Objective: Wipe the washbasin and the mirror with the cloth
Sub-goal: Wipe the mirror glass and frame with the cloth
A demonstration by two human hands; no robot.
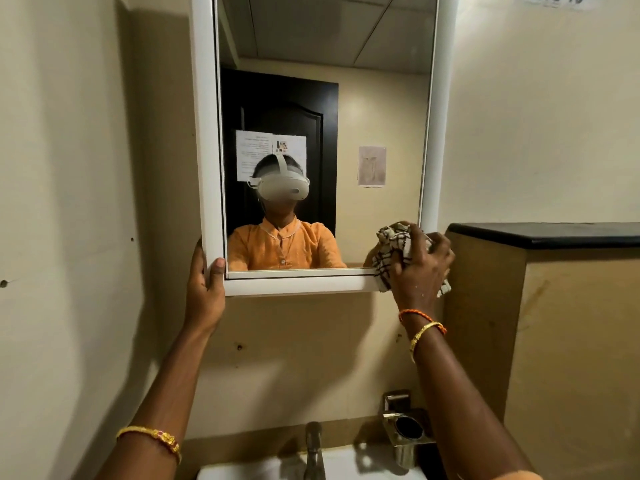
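A white-framed mirror (381, 98) hangs on the beige wall ahead of me. My left hand (206, 282) grips the frame's lower left corner, thumb on the front. A bunched cream cloth with dark checks (394, 251) is pressed against the mirror's lower right corner, and my right hand (424, 268) is closed around it. The cloth covers part of the glass and the bottom frame there. Only the white back rim of the washbasin (349, 462) shows at the bottom edge, under a metal tap (313, 448).
A metal cup holder (407, 431) is fixed to the wall right of the tap. A brown partition with a black top (554, 233) juts out just right of the mirror, close to my right hand. The mirror reflects a person, a dark door and paper notices.
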